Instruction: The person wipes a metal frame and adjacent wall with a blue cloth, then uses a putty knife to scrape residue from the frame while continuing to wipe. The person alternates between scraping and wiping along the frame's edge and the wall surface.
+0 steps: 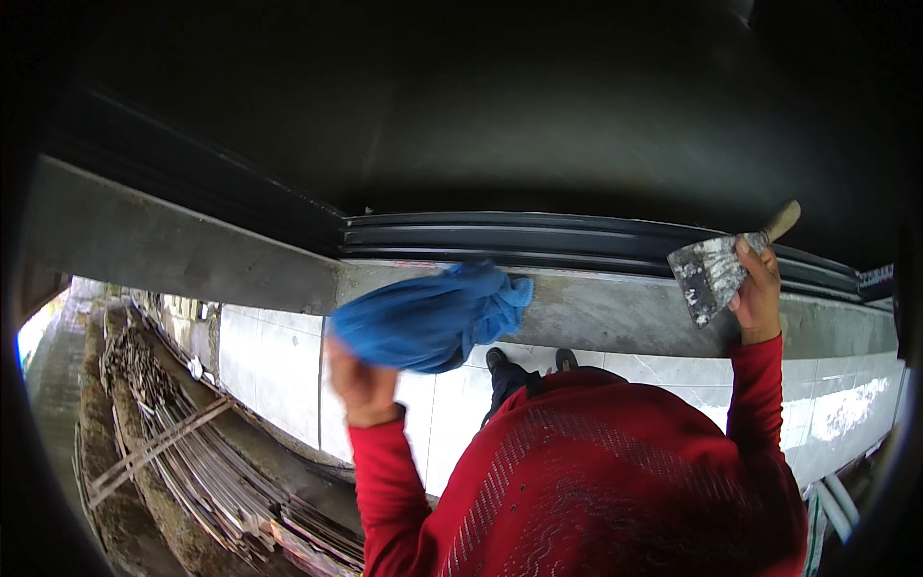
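Note:
My left hand [360, 379], slightly blurred, grips one end of a blue cloth [433, 314] that hangs over the concrete sill. At the right, my right hand [757, 288] holds a putty knife [710, 278] by the upper part of its wide blade, which is spotted with white and dark residue. The knife's pale handle points up and away from me. Beyond both hands runs a dark metal window or door frame track [505, 234], with a dark glossy panel [577, 137] above it. Neither the cloth nor the knife plainly touches the track.
The concrete sill [598, 306] runs along the frame, and pale floor tiles [270, 368] lie under my feet. At the lower left are a stack of long strips [209, 461] and a wooden ladder-like piece [159, 443]. Pale pipes [836, 505] lie at the lower right.

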